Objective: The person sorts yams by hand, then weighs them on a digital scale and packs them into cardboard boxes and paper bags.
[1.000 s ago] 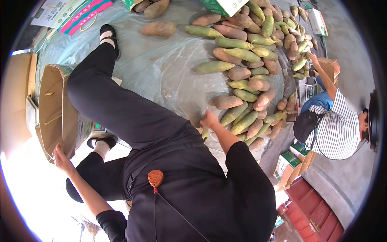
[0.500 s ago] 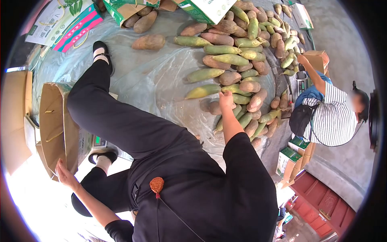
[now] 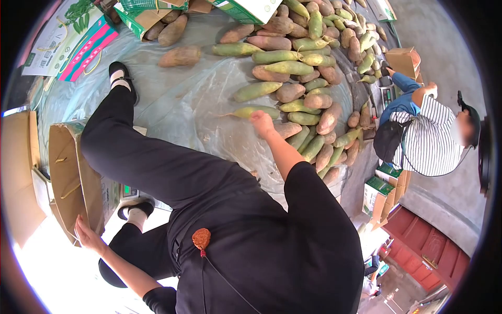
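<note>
My right hand [image 3: 263, 124] is closed around the middle of a green radish [image 3: 242, 112], whose thin tail points left over the plastic sheet. Just right of it lies a pile of green radishes [image 3: 289, 68] and brownish-red tubers [image 3: 291, 93]. On the other side, my left hand [image 3: 91, 237] has its fingers stretched out at the lower rim of an open brown carton [image 3: 69, 180] with rope handles. That carton stands beside my leg, with its mouth facing left in this view.
Clear plastic sheeting [image 3: 201, 86] covers the floor. A scale with a green display [image 3: 127, 191] sits beside the carton. Green-and-white boxes [image 3: 246, 9] stand along the top edge. A co-worker in a striped shirt [image 3: 431, 138] is at the right, near more boxes [image 3: 377, 196].
My right hand has moved left from the radish's end onto its middle, and the radish has turned slightly. The co-worker's arm has drawn back from the pile. My left hand stays by the carton.
</note>
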Action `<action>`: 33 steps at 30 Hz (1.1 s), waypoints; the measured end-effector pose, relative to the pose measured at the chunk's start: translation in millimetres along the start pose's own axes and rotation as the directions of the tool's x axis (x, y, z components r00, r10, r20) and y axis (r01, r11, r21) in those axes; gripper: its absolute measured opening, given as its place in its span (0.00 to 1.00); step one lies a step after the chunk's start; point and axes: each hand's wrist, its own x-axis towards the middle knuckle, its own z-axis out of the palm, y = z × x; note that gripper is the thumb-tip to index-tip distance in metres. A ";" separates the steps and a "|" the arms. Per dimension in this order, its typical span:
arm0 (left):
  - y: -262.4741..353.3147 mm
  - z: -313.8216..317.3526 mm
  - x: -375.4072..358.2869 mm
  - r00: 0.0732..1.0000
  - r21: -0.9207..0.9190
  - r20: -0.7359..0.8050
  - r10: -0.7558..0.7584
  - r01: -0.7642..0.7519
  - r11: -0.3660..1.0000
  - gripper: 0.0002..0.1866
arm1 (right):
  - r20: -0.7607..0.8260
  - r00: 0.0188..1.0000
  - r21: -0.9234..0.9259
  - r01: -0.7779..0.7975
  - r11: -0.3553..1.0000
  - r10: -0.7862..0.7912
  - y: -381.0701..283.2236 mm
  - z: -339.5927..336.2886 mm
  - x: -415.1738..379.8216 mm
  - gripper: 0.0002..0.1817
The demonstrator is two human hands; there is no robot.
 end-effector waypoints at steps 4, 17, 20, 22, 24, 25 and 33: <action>-0.9 -0.5 -0.6 1.000 -0.024 -0.020 -0.005 0.004 1.000 0.14 | 0.030 0.999 0.014 0.039 0.999 -0.039 6.2 11.6 -13.6 0.13; -6.1 0.4 -1.4 0.999 0.002 -0.046 -0.002 0.002 1.000 0.15 | -0.123 0.970 -0.575 0.101 0.812 -0.208 -35.3 -71.0 44.9 0.16; -5.3 0.1 -1.5 0.999 0.059 -0.041 0.006 -0.004 0.998 0.15 | -0.157 0.930 -0.718 0.124 0.684 -0.333 -60.5 -95.3 73.0 0.13; -7.8 0.1 -1.3 0.999 0.045 -0.035 0.006 -0.004 0.999 0.15 | -0.105 0.918 -0.833 0.129 0.538 -0.383 -73.9 -106.8 86.8 0.11; -10.0 -0.6 -2.0 0.999 0.041 -0.040 -0.025 0.027 0.999 0.15 | -0.073 0.918 -0.841 0.154 0.519 -0.389 -85.0 -111.8 98.3 0.11; -10.4 0.5 -1.6 0.998 0.035 -0.043 -0.050 0.052 0.998 0.15 | -0.045 0.919 -0.847 0.172 0.503 -0.391 -88.5 -113.4 104.2 0.11; -13.0 2.4 -1.6 0.998 0.075 -0.024 -0.060 0.061 0.995 0.15 | 0.138 0.947 -0.946 0.213 0.246 -0.290 -92.6 -106.0 128.8 0.13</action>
